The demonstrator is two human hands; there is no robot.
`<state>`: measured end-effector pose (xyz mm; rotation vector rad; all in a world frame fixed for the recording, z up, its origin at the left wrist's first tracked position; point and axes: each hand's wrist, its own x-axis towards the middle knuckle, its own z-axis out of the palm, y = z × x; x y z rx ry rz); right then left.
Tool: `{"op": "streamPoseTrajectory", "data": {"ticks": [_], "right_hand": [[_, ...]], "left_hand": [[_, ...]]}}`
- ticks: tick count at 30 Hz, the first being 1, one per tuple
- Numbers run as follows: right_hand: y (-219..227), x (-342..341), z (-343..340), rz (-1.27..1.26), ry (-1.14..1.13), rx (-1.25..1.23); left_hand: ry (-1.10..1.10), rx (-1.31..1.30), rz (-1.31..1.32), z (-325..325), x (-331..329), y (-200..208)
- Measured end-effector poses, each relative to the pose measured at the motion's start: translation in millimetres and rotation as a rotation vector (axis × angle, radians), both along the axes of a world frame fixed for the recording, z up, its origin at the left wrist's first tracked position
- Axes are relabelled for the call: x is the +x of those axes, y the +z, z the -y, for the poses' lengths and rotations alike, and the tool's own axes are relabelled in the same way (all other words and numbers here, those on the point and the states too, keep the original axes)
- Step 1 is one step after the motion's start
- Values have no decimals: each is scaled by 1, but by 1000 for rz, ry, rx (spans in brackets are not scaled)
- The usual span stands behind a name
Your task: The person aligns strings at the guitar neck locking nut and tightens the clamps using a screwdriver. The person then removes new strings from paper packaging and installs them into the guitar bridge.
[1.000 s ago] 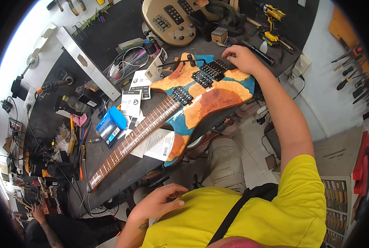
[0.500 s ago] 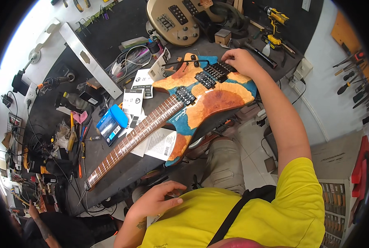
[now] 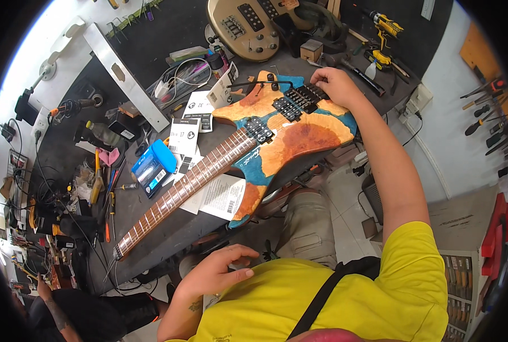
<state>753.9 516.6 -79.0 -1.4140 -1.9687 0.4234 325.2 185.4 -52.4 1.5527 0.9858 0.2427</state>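
An electric guitar (image 3: 305, 137) in amber burl wood and blue lies face up across the bench. Its neck (image 3: 180, 196) points to the near left, and loose string ends trail from its far tip. At the far right end of the body, my right hand (image 3: 339, 86) is on the dark bridge (image 3: 304, 98), fingertips bent together at its rear edge. What exactly they pinch there is too small to tell. A thin black tremolo arm (image 3: 265, 83) reaches left from the bridge. Held in front of my body, my left hand (image 3: 224, 271) has its fingers apart and touches nothing.
Printed paper string packets (image 3: 183, 137) and a blue packet (image 3: 153, 168) lie beside the neck. A gold bass guitar (image 3: 245, 28), a yellow drill (image 3: 382, 34) and a hammer (image 3: 359, 74) are at the back. Another person's arm (image 3: 54, 308) shows at lower left.
The view has shifted slightly. My right hand stays at the bridge with its fingers a little changed, and my left hand has barely moved.
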Motion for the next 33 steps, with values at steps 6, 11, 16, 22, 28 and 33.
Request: {"op": "streamPoseTrajectory", "data": {"ticks": [6,11,16,22,28,33], "right_hand": [[2,-1,5,-1,-43,-12],[3,-3,5,22,-45,-29],[4,-2,7,26,-72,-15],[1,-2,3,-5,-32,-2],[1,-2,5,4,-88,-23],[2,-3,4,-5,-86,-48]], "left_hand": [[56,45,49,-10,-3,8],[201,41,141,-18,-25,-4],[293,48,333,-28,-52,-16],[388,-154,935,-46,-85,-60],[364,-161,885,-50,-84,-60],[362,-164,899,-49,-84,-60]]}}
